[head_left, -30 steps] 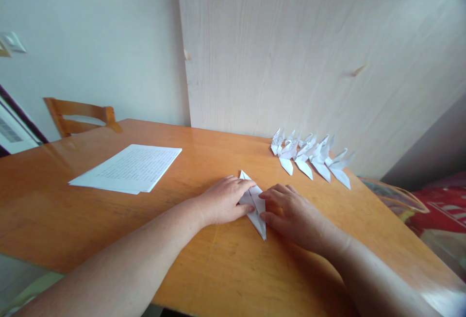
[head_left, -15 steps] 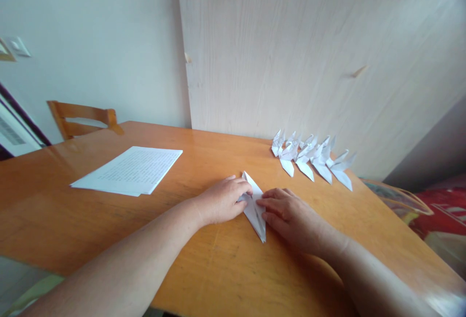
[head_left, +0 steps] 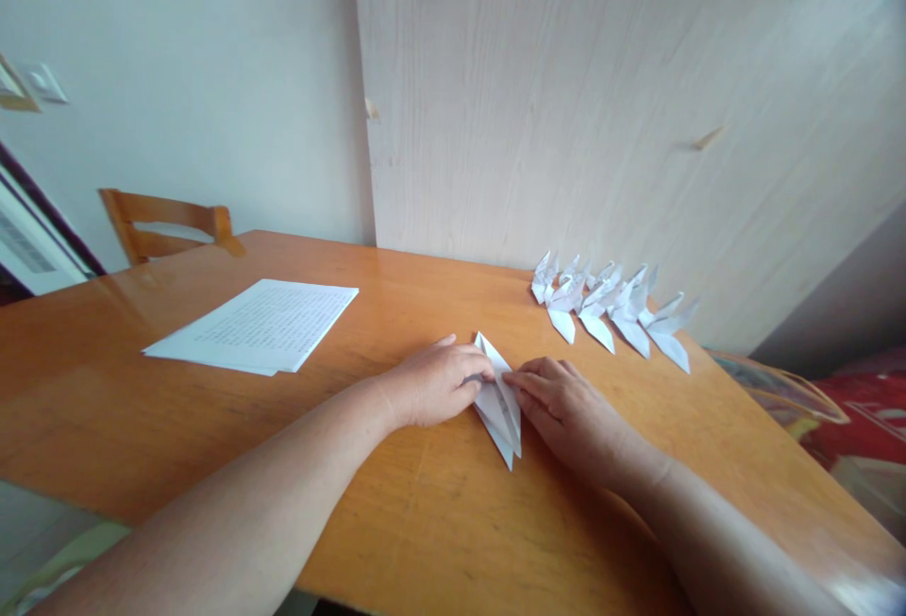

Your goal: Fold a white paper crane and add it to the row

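Presses the folded paper (head_left: 499, 399) flat on the table (head_left: 212, 427), left hand (head_left: 439, 390) on its left side, right hand (head_left: 566, 413) on its right, both spread flat, gripping nothing; long axis pointing away from the body, equally near both

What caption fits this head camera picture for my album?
Left hand and right hand press a folded white paper on the wooden table, near a row of paper cranes.

Bare left hand (head_left: 433, 388), bare right hand (head_left: 570, 413)
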Demonstrator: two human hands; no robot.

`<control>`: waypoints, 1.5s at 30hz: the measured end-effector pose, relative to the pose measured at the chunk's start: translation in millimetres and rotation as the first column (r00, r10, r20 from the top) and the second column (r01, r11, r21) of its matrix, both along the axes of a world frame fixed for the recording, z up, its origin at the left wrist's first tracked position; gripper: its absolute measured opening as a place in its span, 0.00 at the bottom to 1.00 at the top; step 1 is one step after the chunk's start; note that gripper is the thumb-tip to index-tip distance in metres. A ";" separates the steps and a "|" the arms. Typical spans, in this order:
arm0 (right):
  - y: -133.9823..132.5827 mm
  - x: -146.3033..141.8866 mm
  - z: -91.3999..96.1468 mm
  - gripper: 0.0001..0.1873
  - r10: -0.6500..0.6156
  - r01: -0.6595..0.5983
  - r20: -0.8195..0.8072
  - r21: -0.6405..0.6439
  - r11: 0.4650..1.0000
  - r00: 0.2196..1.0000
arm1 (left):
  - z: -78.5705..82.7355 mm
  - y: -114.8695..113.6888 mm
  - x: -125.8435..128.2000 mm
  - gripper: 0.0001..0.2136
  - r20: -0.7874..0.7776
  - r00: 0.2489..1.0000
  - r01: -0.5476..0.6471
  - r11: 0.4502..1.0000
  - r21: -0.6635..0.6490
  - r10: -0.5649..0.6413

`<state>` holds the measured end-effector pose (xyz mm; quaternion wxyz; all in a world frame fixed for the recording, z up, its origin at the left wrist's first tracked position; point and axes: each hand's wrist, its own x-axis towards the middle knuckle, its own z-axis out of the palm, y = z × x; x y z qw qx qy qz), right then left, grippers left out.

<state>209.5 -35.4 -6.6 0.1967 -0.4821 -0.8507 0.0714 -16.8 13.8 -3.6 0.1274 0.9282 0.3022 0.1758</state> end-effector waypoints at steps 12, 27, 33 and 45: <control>5.2 -1.6 -6.0 0.18 -0.015 0.014 0.016 0.004 1.000 1.000 | 1.3 3.3 -0.3 0.12 -0.064 0.998 0.002 1.000 -0.018 -0.003; -0.8 -8.6 3.1 0.16 -0.021 0.022 0.107 -0.007 1.000 0.994 | 0.4 3.8 0.7 0.15 -0.031 1.000 0.006 1.000 -0.008 -0.007; -0.2 0.5 -1.6 0.23 0.013 -0.014 0.051 0.015 1.000 0.999 | 4.0 4.7 -4.2 0.21 -0.009 0.999 0.030 0.990 -0.136 -0.031; 16.9 0.0 -11.7 0.11 -0.022 0.023 -0.084 0.008 1.000 0.996 | 7.4 5.1 -1.8 0.07 0.059 0.998 -0.020 0.969 -0.245 0.036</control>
